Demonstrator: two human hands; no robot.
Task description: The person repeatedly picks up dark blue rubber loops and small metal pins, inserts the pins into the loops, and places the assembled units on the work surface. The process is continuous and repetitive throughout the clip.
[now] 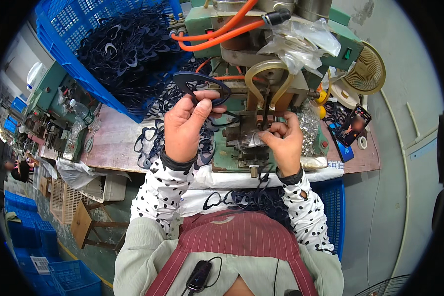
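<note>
My left hand (186, 124) is raised above the bench and pinches a dark blue eyeglass frame front (201, 84) between thumb and fingers. My right hand (283, 139) has its fingers closed at the front of a small green bench machine (249, 143), touching a taped metal part; what it grips is hidden. More dark frame fronts (155, 140) lie loose on the wooden bench beside my left hand, and several others (251, 200) rest in my lap.
A blue crate (66, 49) full of dark frames stands tilted at the back left. Orange hoses (222, 32) and a plastic bag (301, 42) hang on the machine. A phone (352, 127), tape roll (362, 142) and small fan (365, 74) sit right. Blue crates (29, 232) lie on the floor.
</note>
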